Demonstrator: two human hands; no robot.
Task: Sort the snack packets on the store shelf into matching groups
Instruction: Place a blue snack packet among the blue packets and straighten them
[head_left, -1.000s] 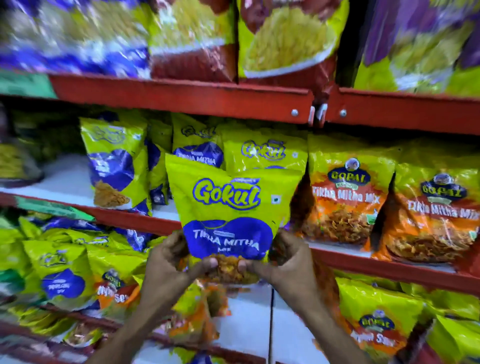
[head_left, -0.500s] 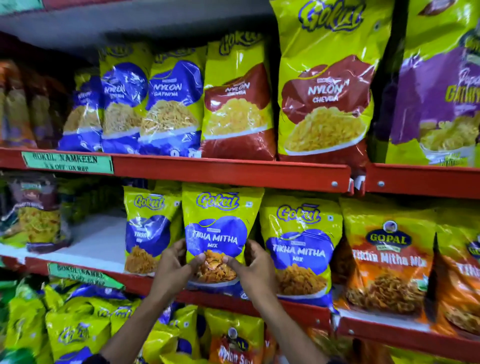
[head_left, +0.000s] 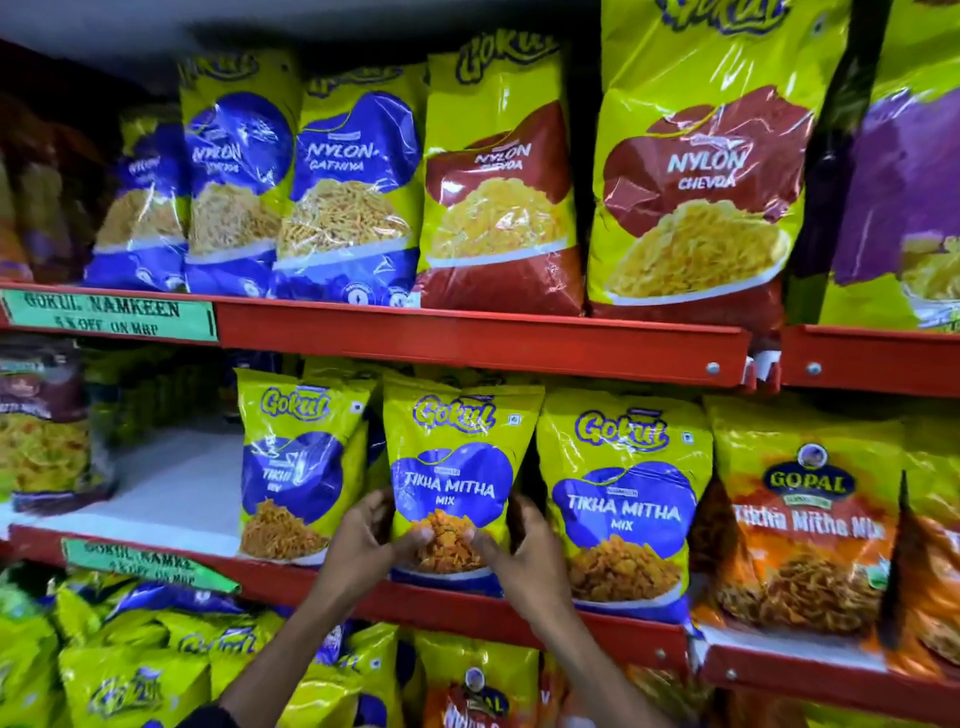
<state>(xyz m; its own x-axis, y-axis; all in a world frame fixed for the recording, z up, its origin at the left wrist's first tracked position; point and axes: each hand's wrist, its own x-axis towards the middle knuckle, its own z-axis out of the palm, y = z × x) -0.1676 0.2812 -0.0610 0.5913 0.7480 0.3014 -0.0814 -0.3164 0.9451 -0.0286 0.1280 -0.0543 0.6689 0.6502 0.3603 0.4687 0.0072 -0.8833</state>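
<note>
A yellow and blue Gokul Tikha Mitha Mix packet stands upright on the middle red shelf. My left hand grips its lower left side and my right hand grips its lower right side, thumbs pressed on the front. Two matching Gokul packets flank it: one on the left, one on the right. Orange Gopal Tikha Mitha Mix packets stand further right.
The top shelf carries blue Nylon Gathiya packets and red Nylon Chevda packets. A bare white stretch of shelf lies left of the Gokul packets. Mixed yellow packets crowd the lower shelf.
The packet in my hands has gone from held out in front of the shelf to standing in the row between two matching packets. My view has tilted upward.
</note>
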